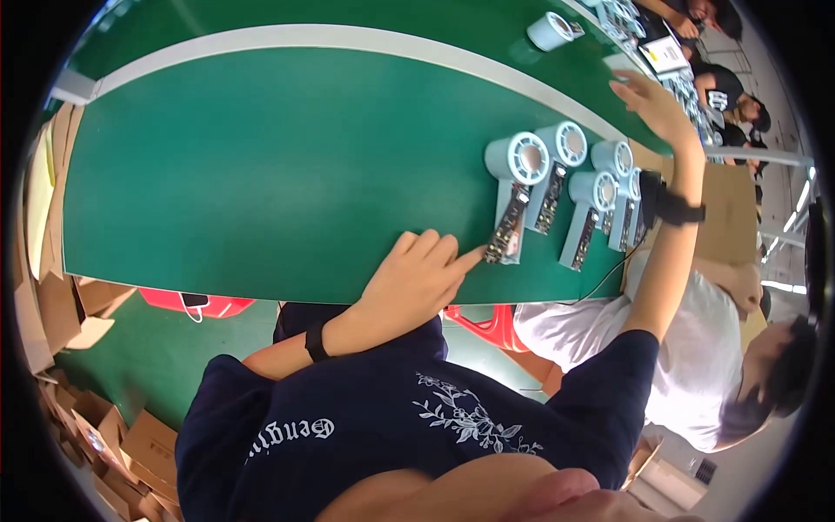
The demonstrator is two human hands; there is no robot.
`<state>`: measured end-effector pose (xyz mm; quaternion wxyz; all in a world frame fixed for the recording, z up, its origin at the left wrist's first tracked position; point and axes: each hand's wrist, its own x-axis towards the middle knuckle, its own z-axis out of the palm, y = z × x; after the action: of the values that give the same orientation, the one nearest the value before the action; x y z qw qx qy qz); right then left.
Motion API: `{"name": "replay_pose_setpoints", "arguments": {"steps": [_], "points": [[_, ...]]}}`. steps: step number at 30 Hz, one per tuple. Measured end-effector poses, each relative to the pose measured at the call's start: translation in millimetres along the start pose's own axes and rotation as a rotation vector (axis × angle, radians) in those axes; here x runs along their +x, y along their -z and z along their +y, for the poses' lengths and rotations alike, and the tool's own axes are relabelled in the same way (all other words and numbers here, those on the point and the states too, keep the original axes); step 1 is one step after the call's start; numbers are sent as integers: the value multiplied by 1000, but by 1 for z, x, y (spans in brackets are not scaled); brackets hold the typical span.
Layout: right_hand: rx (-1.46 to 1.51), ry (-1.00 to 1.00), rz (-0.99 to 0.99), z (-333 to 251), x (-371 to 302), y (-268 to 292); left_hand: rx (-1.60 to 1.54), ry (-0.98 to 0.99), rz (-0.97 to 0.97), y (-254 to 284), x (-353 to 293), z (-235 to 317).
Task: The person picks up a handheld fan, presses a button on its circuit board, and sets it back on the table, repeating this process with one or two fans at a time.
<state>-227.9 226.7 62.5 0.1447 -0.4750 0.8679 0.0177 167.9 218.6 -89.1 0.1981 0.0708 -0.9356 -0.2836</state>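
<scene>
Part of the person's chin (496,496) juts in at the lower edge, and beyond it spreads a navy T-shirt (365,435) with a pale floral print. From its left sleeve the left hand (413,278) reaches onto the counter (287,165), palm down. Its fingers are loosely bent and hold nothing visible; one extends to the right, its tip at the lower end of the nearest light-blue fan (513,196). Whether that tip presses on it or only meets its edge is hard to tell. This fan lies near the counter's right end, a dark circuit board (506,228) exposed along its handle. Other similar fans (593,191) lie grouped just beyond and to its right.

Higher up, the right hand (657,104) is raised well apart from the nearest fan, fingers spread loosely, blurred, with nothing seen in them.

Green and mostly bare, the counter has a pale bar (287,36) along its far side. Cardboard boxes (152,448) crowd the lower left; a co-worker in a white shirt (696,383) sits at right, with more people farther off.
</scene>
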Motion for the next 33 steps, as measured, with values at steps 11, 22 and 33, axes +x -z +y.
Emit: {"name": "replay_pose_setpoints", "arguments": {"steps": [11, 22, 33], "points": [[-387, 301, 263, 11, 183, -70, -409, 26, 103, -1, -9, -17], [-266, 130, 253, -72, 85, -29, -733, 183, 185, 13, -17, -13], [813, 416, -162, -247, -126, -125, -1274, 234, 547, 3, -18, -11]]}}
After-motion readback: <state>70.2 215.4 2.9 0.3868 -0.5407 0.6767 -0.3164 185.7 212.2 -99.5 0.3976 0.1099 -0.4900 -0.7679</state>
